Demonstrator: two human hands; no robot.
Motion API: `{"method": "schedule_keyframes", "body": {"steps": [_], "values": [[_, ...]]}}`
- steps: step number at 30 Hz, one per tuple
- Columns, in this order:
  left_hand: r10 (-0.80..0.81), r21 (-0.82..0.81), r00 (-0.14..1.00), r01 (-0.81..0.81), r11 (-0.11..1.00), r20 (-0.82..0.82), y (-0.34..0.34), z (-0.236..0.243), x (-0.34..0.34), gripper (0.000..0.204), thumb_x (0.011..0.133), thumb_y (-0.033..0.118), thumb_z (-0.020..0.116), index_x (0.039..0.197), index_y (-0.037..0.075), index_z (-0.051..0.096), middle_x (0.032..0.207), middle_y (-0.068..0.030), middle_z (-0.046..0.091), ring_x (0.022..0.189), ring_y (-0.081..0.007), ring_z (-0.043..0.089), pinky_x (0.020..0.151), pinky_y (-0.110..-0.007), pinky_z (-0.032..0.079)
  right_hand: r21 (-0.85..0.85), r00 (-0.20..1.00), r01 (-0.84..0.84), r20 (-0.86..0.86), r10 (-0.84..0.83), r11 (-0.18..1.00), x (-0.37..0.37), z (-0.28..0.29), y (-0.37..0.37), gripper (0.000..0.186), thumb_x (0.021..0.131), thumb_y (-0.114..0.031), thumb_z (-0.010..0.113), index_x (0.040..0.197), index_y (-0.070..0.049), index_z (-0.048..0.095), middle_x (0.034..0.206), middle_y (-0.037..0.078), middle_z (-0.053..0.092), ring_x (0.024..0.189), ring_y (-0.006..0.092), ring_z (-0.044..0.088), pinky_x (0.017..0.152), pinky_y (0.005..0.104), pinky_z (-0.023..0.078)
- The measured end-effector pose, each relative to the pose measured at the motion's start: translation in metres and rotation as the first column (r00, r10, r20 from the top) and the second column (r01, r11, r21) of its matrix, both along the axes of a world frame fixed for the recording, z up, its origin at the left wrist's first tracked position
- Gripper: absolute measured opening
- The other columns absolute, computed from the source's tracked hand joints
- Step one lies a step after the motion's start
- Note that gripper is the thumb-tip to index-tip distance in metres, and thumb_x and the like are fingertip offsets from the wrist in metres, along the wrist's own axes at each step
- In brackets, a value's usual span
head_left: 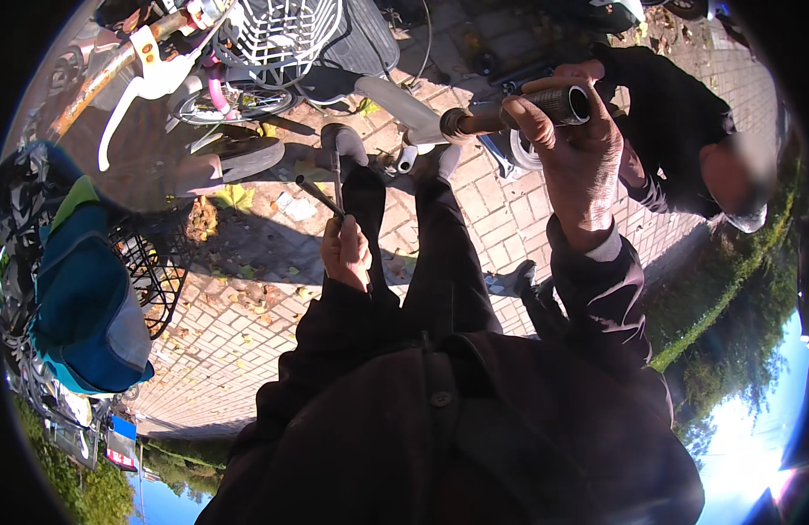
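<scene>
My left hand point(345, 254) is closed on a thin dark metal rod tool point(315, 192), held upward near my legs at the lower middle of the view. My right hand point(579, 166) is raised at right of centre, closed around a dark textured cylinder point(553, 106) with an open, shiny-rimmed end. A brownish shaft with a ring point(457, 125) runs left from it, beside a grey tube point(387, 102) of a vehicle. Whether these parts are joined, I cannot tell.
A co-worker in dark clothes point(667, 114) bends at the right, hands near mine. Bicycles with a white basket point(273, 35) and a rusty handlebar point(90, 96) fill the upper left. A teal cover point(90, 289) and black wire basket point(160, 245) are at left, on brick paving point(203, 367).
</scene>
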State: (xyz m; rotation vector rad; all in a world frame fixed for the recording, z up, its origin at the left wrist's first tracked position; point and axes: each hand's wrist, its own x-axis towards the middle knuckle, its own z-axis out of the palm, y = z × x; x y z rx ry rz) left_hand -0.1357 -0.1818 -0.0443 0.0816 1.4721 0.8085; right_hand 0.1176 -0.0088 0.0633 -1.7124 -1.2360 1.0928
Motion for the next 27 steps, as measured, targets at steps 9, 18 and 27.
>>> {"method": "schedule_keyframes", "body": {"steps": [9,18,27], "values": [[-0.009,-0.032,0.999,0.01,0.999,0.031,0.002,-0.001,-0.002,0.024,0.101,0.03,0.062,0.088,0.014,0.049,0.061,0.0089,0.039,0.048,-0.0004,0.032,0.043,-0.02,0.023,-0.082,0.994,0.008,0.106,0.001,0.997,-0.021,-0.008,-0.008,0.034,0.081,-0.021,0.087,0.103,-0.002,0.069,0.096,0.006,0.066,0.083,0.0155,0.071,0.072,0.0258,0.058],[-0.016,-0.039,0.999,0.018,0.999,0.032,-0.002,-0.007,-0.007,0.026,0.101,0.031,0.063,0.088,0.015,0.049,0.058,0.0099,0.036,0.044,-0.0008,0.03,0.041,-0.021,0.022,0.169,0.797,-0.383,0.557,0.233,0.908,-0.012,0.001,0.003,0.022,0.092,-0.019,0.072,0.109,-0.005,0.072,0.1,0.01,0.07,0.088,0.0291,0.069,0.079,0.0367,0.055],[-0.132,-0.007,0.986,0.132,0.991,-0.101,-0.013,-0.026,-0.01,0.031,0.103,0.035,0.059,0.083,0.016,0.047,0.056,0.0069,0.038,0.04,-0.003,0.032,0.037,-0.021,0.024,0.125,0.723,-0.437,0.637,0.266,0.891,-0.017,-0.028,-0.01,0.043,0.09,-0.017,0.07,0.13,-0.004,0.06,0.135,0.012,0.061,0.128,0.0337,0.056,0.107,0.0481,0.044]]}}
